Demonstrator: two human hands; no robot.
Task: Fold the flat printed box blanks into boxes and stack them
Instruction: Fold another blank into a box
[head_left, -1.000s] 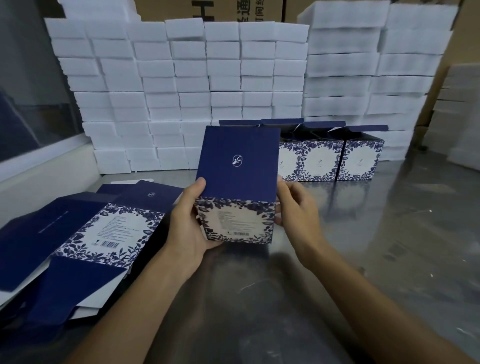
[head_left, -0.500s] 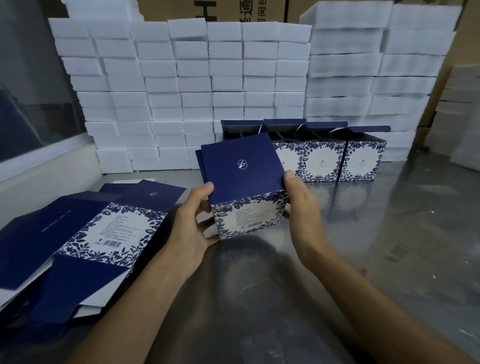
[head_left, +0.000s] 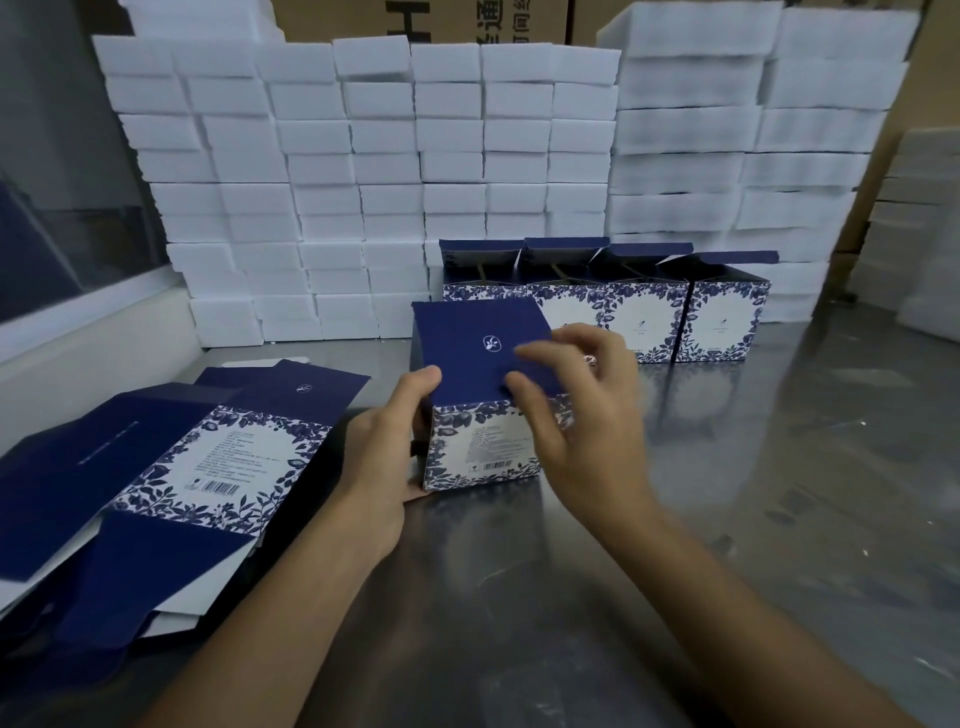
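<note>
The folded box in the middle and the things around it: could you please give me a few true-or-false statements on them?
1. The left hand holds the folded box by its side. True.
2. The right hand lies flat on the table. False: it is at the box's blue top.
3. The flat blanks lie right of the box. False: left.
4. Finished boxes stand open-topped before white foam blocks. True.
</note>
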